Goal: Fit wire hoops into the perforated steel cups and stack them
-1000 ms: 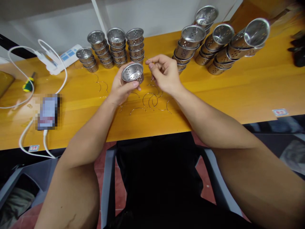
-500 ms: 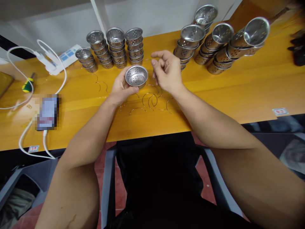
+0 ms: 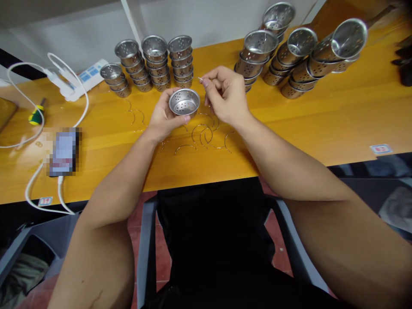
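Observation:
My left hand (image 3: 164, 118) grips a small perforated steel cup (image 3: 184, 102), its open side tilted up toward me. Just right of it, my right hand (image 3: 225, 96) pinches a thin curved wire handle (image 3: 202, 80) between thumb and forefinger, its tip close to the cup's rim. Several loose wire handles (image 3: 202, 135) lie on the yellow table (image 3: 289, 124) under and between my hands.
Stacks of the same cups (image 3: 154, 62) stand at the back left; leaning stacks (image 3: 299, 56) lie at the back right. A power strip (image 3: 85, 77), white cables (image 3: 19, 103), a screwdriver (image 3: 35, 115) and a phone (image 3: 64, 150) sit at the left.
My left hand tilted the cup's opening up and shifted it slightly right. My right hand opened its fingers briefly, then pinched the wire again near the cup.

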Demonstrator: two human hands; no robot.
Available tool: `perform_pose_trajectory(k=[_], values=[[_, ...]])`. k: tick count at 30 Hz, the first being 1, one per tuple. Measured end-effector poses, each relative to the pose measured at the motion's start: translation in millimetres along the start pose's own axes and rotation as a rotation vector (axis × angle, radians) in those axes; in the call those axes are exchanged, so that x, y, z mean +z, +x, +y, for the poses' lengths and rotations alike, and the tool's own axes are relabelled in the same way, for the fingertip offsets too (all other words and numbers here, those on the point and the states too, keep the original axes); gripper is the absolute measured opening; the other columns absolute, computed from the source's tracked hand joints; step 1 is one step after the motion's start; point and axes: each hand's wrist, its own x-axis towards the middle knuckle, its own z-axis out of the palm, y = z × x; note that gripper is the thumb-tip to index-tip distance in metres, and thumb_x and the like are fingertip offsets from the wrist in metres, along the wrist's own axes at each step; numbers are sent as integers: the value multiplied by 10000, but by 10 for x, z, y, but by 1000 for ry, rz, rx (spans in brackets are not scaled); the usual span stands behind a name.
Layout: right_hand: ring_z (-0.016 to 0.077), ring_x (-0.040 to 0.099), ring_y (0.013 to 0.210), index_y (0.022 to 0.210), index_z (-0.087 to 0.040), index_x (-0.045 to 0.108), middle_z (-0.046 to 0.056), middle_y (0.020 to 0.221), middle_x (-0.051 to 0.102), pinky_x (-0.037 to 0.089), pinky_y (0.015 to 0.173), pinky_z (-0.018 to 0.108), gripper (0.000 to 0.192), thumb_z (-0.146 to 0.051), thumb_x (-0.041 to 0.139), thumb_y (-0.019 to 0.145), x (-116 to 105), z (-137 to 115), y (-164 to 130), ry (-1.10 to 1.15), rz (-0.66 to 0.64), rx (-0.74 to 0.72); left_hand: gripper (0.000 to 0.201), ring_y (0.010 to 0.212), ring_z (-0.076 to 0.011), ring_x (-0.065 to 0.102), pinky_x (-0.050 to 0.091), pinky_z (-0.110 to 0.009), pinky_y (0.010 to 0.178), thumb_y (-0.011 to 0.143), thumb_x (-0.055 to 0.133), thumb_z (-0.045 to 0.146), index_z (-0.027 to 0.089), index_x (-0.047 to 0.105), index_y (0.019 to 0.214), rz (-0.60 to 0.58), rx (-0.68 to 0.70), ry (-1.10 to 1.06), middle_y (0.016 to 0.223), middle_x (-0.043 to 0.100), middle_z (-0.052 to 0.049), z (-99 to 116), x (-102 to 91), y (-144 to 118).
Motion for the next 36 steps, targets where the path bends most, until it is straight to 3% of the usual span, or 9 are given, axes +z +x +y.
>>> perform_pose_trajectory(k=[3, 6, 8, 10, 12, 14, 22, 29, 36], values=[[256, 632, 619, 1145, -336, 746, -15, 671, 538, 629, 604, 411, 599, -934, 728, 1121, 33, -16, -24, 27, -8, -6, 1100, 1277, -376, 822, 766, -489, 870, 611, 1106, 796, 392, 668, 1536, -3, -38, -84, 1542, 766, -121, 3, 4, -10], [245, 583, 622, 1144, -337, 740, -22, 682, 510, 611, 610, 407, 620, -954, 767, 1083, 58, -63, -63, 46, -70, 8, 1085, 1120, -344, 819, 720, -450, 727, 635, 1024, 870, 382, 691, 1545, -10, -60, -95, 1457, 779, -123, 9, 14, -18], [246, 569, 629, 1117, -334, 740, -17, 678, 507, 616, 621, 413, 627, -958, 782, 1068, 63, -94, -78, 47, -89, 15, 1074, 1150, -345, 824, 751, -487, 803, 646, 1054, 844, 381, 699, 1548, -20, -47, -77, 1443, 786, -122, 38, 29, -17], [256, 578, 648, 1097, -332, 746, -8, 679, 516, 629, 636, 423, 605, -932, 808, 1063, 52, -113, -76, 36, -90, 23, 1069, 1310, -375, 825, 774, -570, 1036, 658, 1110, 803, 367, 698, 1542, -17, -29, -31, 1479, 788, -125, 73, 51, -8], [263, 587, 659, 1083, -333, 754, -6, 679, 520, 635, 639, 427, 565, -891, 841, 1061, 28, -121, -62, 26, -77, 28, 1087, 1491, -404, 780, 695, -628, 1279, 673, 1135, 811, 337, 688, 1542, 1, -18, 39, 1535, 775, -137, 90, 72, 7], [258, 590, 653, 1070, -332, 765, -9, 677, 524, 633, 632, 422, 525, -845, 879, 1057, 0, -122, -47, 27, -69, 21, 1144, 1567, -419, 746, 640, -640, 1360, 663, 1128, 871, 310, 677, 1552, 12, -8, 99, 1582, 753, -151, 73, 84, 21], [227, 596, 651, 1027, -290, 804, -16, 670, 533, 617, 624, 375, 427, -694, 934, 1072, -8, -107, -64, -43, -107, -8, 1209, 1510, -404, 787, 697, -612, 1293, 637, 1114, 942, 301, 662, 1558, 17, 44, 159, 1536, 748, -145, -38, 64, 16], [245, 566, 670, 1014, -308, 780, -19, 684, 507, 654, 693, 411, 338, -597, 945, 1075, 8, -66, -60, -36, -104, 11, 1207, 1489, -388, 799, 702, -598, 1269, 658, 1086, 976, 328, 655, 1581, -20, 70, 161, 1527, 740, -130, -13, 91, -12], [228, 535, 633, 1187, -311, 764, -52, 671, 442, 617, 670, 389, 258, -507, 905, 1095, 121, -107, -130, -43, -104, 62, 1266, 1498, -400, 779, 653, -584, 1337, 643, 1110, 955, 317, 629, 1625, -18, 109, 289, 1562, 734, -139, 111, 158, -55]])
